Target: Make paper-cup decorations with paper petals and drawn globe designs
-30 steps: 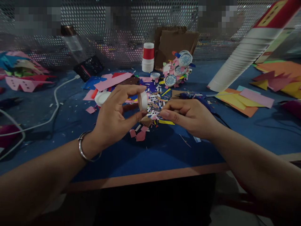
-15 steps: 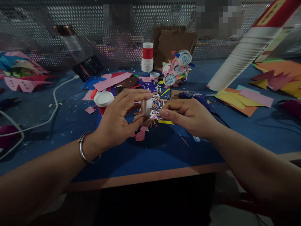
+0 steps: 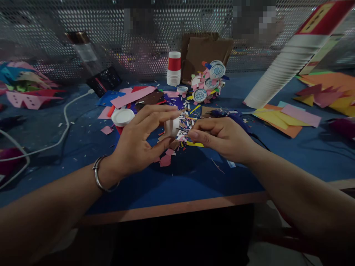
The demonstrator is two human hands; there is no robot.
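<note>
Between the thumb and fingers of my left hand [image 3: 138, 138] is a small white round piece [image 3: 172, 127], like the base of a paper cup, held on its side above the table. A silver bangle circles that wrist. Close by on the right, my right hand [image 3: 222, 138] pinches a thin dark pointed tool [image 3: 182, 130]. Its tip points at the white piece; whether it touches cannot be made out. Just left of my left hand stands a red and white paper cup [image 3: 123, 117]. Under both hands lie many paper scraps [image 3: 165, 160].
A long leaning stack of paper cups [image 3: 288, 68] rises at right, beside coloured paper sheets [image 3: 294, 118]. Behind are a shorter cup stack [image 3: 174, 68], cardboard [image 3: 206, 55] and a cluster of decorated cup bases [image 3: 209, 83]. A white cable [image 3: 65, 114] crosses the left side.
Both hands stay almost in place. The white piece has turned slightly in my left hand, and the thin tool shows a little more clearly. The view has shifted slightly.
</note>
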